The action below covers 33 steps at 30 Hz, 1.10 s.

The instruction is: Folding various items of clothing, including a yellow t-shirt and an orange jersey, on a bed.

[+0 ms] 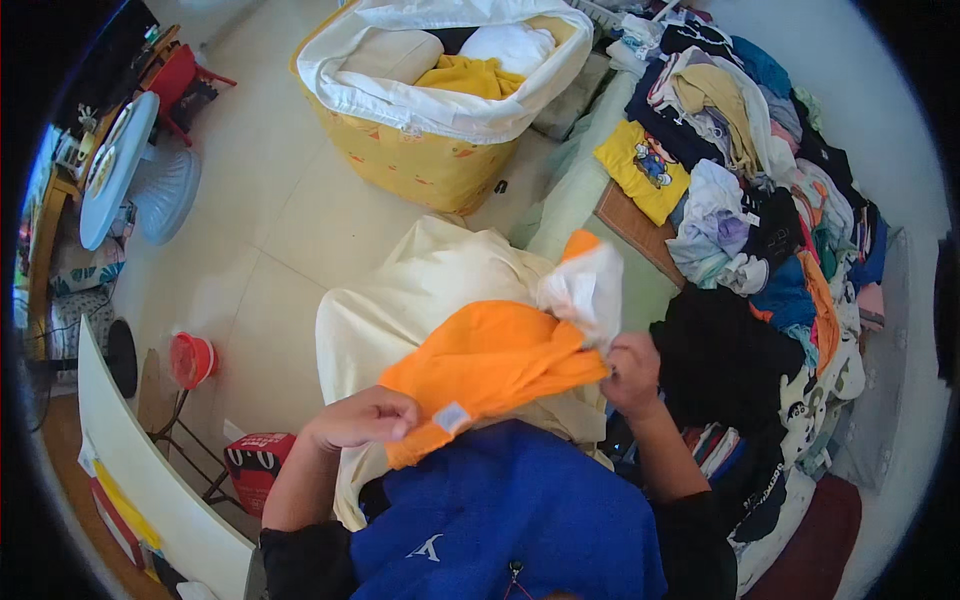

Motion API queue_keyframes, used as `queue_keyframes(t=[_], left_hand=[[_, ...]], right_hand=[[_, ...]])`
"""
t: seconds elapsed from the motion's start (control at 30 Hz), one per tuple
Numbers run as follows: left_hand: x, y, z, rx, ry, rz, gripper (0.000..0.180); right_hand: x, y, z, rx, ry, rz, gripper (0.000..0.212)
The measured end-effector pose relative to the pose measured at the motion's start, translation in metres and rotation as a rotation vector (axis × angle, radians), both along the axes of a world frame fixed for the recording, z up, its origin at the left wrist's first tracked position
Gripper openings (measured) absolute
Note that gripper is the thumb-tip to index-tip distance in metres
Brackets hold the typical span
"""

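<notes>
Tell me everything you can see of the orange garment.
The orange garment is soft-looking cloth, creased and bunched toward its right end. A small pale label shows near its lower-left edge. A white part with an orange tip at the upper right seems to belong to it. The left hand pinches its left end, the right hand its right end, over cream cloth.

A person's left hand [375, 415] and right hand [635, 375], held apart with fingers curled.
The left forearm [300, 480] rises from below, its hand pointing inward, thumb and fingers pinched; the right forearm [672, 455] leans inward, its hand slightly higher, bent into a loose fist.
</notes>
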State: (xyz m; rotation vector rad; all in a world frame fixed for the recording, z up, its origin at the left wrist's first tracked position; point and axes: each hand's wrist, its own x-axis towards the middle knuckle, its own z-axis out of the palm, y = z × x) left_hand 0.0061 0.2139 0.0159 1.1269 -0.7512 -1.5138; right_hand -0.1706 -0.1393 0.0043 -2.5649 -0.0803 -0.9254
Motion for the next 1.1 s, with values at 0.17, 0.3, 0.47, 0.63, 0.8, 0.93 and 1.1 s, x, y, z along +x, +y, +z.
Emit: queue_keyframes(t=[0.17, 0.3, 0.47, 0.63, 0.8, 0.93, 1.1], left_hand=[[-0.007, -0.069, 0.038, 0.274, -0.879, 0.115, 0.049], [-0.04, -0.125, 0.04, 0.1, -1.075, 0.301, 0.042], [-0.021, -0.14, 0.027, 0.205, -1.02, 0.154, 0.03], [0.045, -0.105, 0.02, 0.18, -0.201, 0.885, 0.03], [0.075, -0.055, 0.043, -0.173, 0.354, 1.087, 0.041], [0.061, -0.038, 0.016, -0.049, 0.166, 1.114, 0.035], [0.057, -0.029, -0.05, 0.157, -0.218, 1.107, 0.033]], right_hand=[[-0.006, 0.009, -0.002, -0.062, 0.176, 0.137, 0.024], [0.008, 0.018, 0.016, -0.068, 0.123, 0.159, 0.024], [0.007, 0.008, 0.032, -0.167, 0.024, 0.202, 0.028], [-0.006, -0.042, 0.039, -0.143, -0.153, -0.114, 0.015], [-0.014, -0.085, 0.054, 0.229, -0.339, -0.47, 0.017], [-0.021, -0.093, 0.021, 0.448, -0.274, -0.489, 0.014], [-0.013, -0.071, -0.036, 1.159, 0.173, -0.495, 0.028]])
